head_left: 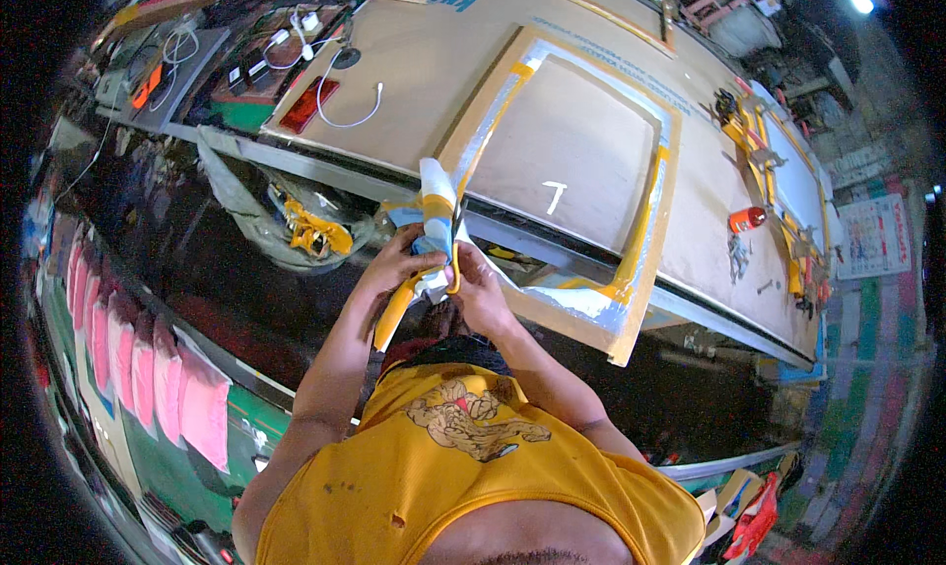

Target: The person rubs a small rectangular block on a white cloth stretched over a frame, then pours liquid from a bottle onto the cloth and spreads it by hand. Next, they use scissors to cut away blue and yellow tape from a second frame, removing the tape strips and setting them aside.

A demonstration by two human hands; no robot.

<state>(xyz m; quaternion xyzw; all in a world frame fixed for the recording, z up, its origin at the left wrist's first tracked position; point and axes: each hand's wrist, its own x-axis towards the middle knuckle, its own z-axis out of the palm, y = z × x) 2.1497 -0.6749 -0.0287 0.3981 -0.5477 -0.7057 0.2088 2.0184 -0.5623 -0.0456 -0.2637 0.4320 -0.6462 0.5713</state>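
Note:
A wooden frame (645, 279), lined along its inner edges with yellow and silvery-white tape, lies tilted over the near edge of the table. At its near left corner I hold a bunched strip of yellow, white and blue tape (435, 232). My left hand (402, 260) is closed around the bunch, and a yellow end hangs below the fingers. Close beside it, my right hand (478, 287) is closed on the same bunch near a yellow loop. Whether that loop is tape or a tool handle I cannot tell. My fingertips are partly hidden.
The board-topped table (394, 63) carries a red phone-like slab (309, 106), white cables (345, 122) and an orange-red can (747, 218). Clamps (759, 156) line its right side. A plastic bag with yellow scraps (315, 228) hangs below the front edge. Pink packets (202, 407) stand at left.

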